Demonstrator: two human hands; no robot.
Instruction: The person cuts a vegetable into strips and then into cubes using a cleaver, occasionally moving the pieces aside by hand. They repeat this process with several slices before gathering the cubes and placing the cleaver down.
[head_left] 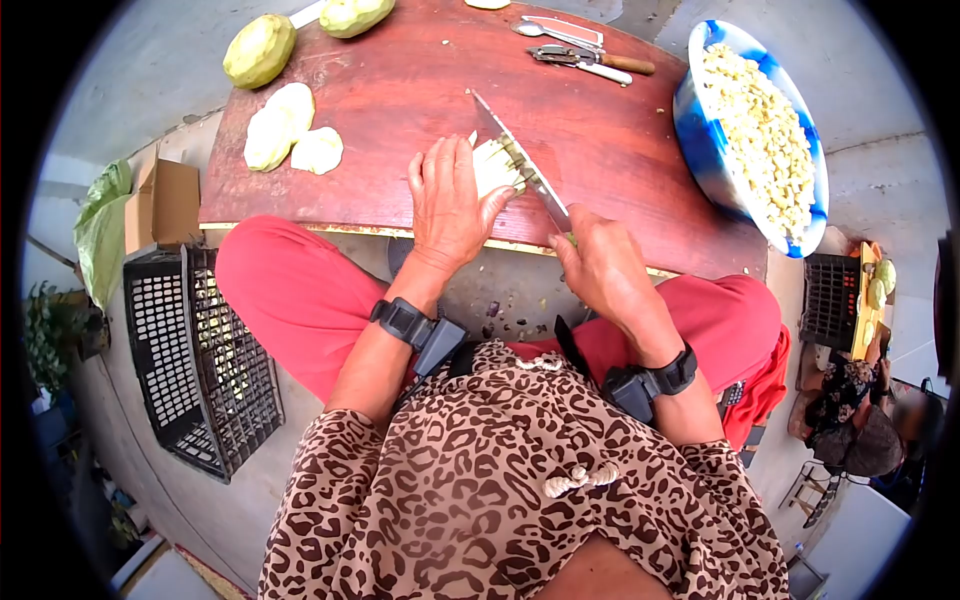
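Note:
My right hand (605, 262) is closed round the handle of a kitchen knife (532, 172), its long blade slanting up and left over the red board. Under the blade lies a bunch of pale green vegetable strips (493, 165). With fingers together and thumb at the near side, my left hand (447, 203) grips those strips just left of the blade. Flat slices of the same pale vegetable (280, 125) rest on the board's left part, a smaller round slice (317, 151) beside them. Two whole peeled vegetables (259, 51) sit at the far left edge.
On the red wooden table (380, 80) lie a spoon (530, 29), a peeler (560, 54) and a wooden-handled tool. A blue-white basin (690, 125) of diced pieces stands right. Black crates (215, 370) are on the floor left; another person (850, 410) is far right.

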